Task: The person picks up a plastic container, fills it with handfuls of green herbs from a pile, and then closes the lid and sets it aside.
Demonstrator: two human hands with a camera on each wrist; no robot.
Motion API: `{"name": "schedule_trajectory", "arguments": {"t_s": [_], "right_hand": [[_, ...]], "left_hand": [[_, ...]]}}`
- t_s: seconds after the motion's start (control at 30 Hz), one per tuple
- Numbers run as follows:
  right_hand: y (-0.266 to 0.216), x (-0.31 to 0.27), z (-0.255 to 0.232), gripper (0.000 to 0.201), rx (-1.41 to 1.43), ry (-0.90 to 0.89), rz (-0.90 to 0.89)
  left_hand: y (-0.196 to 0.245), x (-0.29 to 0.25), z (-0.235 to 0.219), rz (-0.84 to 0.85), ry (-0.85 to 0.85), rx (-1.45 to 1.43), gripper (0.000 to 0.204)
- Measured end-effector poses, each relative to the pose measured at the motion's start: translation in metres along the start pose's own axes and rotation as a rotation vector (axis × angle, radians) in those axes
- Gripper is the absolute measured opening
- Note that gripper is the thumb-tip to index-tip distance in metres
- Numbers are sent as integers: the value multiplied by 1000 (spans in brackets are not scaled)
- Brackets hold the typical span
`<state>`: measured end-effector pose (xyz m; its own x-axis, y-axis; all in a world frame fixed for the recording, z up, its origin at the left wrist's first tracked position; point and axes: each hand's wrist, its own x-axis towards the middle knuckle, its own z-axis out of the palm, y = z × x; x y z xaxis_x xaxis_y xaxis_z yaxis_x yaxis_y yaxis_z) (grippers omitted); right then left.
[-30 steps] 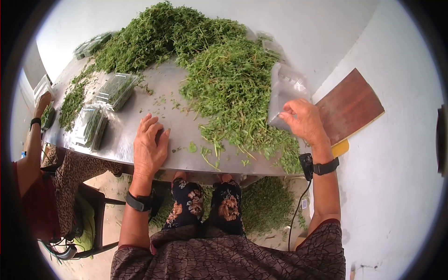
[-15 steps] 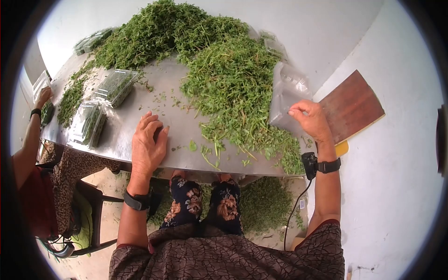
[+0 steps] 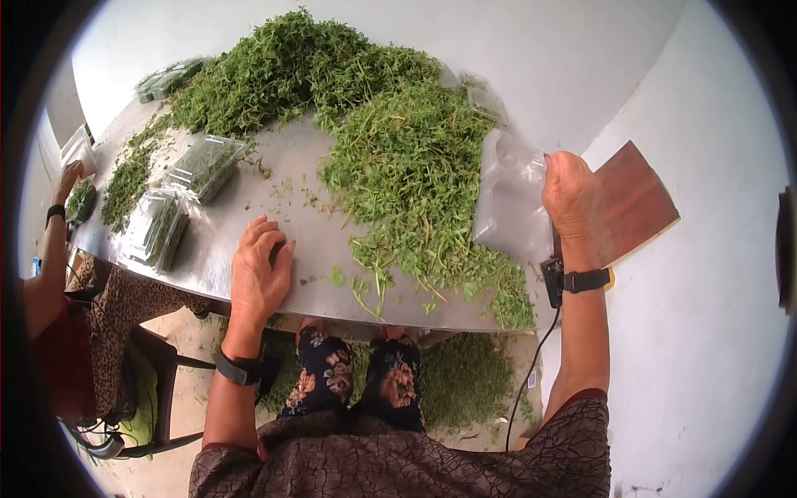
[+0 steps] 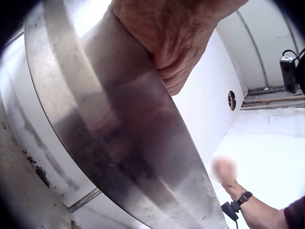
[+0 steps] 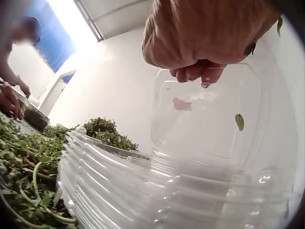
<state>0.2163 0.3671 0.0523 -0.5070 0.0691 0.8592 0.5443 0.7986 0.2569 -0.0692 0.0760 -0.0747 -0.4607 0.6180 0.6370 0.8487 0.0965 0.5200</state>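
Note:
In the head view my right hand [image 3: 571, 196] pinches the edge of a clear plastic container [image 3: 508, 199] at the right of the green herb pile [image 3: 407, 158]. The right wrist view shows curled fingers of my right hand [image 5: 209, 36] at the rim of a raised clear lid [image 5: 209, 119], above a stack of nested clear containers [image 5: 109, 186]. My left hand [image 3: 260, 270] rests on the metal table [image 3: 290, 174] near its front edge, fingers loosely bent, holding nothing. In the left wrist view, my left hand [image 4: 171, 38] lies on the tabletop.
Filled clear boxes [image 3: 154, 228] stand on the left of the table, another [image 3: 206, 166] beside them. A reddish-brown board [image 3: 635, 203] leans at the right wall. Another person's hand [image 3: 70, 176] is at far left. Herbs [image 3: 469, 378] lie below the table.
My right hand has moved up and slightly right, and the clear container's edge is now raised with it. My left hand has stayed on the table. The head view has shifted slightly.

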Motion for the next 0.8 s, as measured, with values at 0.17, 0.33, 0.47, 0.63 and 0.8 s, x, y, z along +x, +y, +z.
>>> {"name": "schedule_trajectory", "arguments": {"t_s": [0.17, 0.33, 0.47, 0.63, 0.8], "right_hand": [[19, 14, 11, 15, -108, 71, -36], [25, 23, 15, 16, -141, 77, -61], [23, 34, 11, 16, -144, 159, -79], [33, 48, -1, 13, -251, 250, -105], [32, 54, -9, 12, -263, 234, -93]], "left_hand": [[1, 0, 0, 0, 2, 1, 14], [4, 0, -1, -23, -3, 25, 12], [7, 0, -2, -43, -5, 21, 13], [8, 0, -2, -57, -13, 33, 13], [5, 1, -1, -34, 1, 40, 13]]}}
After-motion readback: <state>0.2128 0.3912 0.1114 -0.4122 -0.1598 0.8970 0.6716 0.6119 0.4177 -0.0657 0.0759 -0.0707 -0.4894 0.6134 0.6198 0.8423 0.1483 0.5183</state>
